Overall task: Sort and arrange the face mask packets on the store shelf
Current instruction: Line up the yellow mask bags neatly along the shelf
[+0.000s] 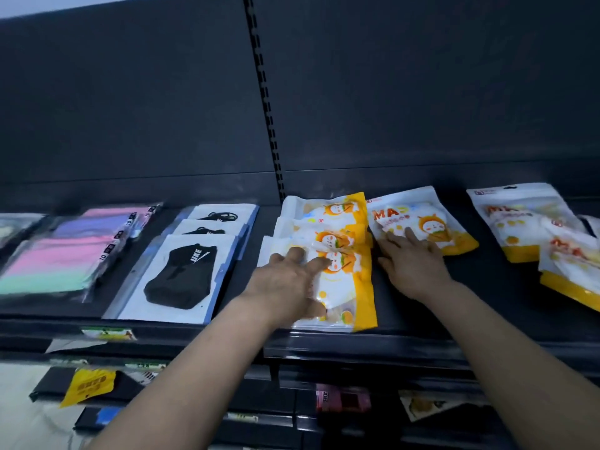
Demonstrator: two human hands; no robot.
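now the left hand (285, 280) lies flat, fingers (316, 264) spread, pinning the yellow mask packets (328, 254) by the shelf (422, 326) front edge so they stay stacked. the right hand (412, 264) presses open on a loose packet (422, 219) further back, likely to slide it over.

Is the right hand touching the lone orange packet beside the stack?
Touching. The head view shows the right hand lying flat with its fingers spread on the lower-left part of the orange packet, no gap visible between them.
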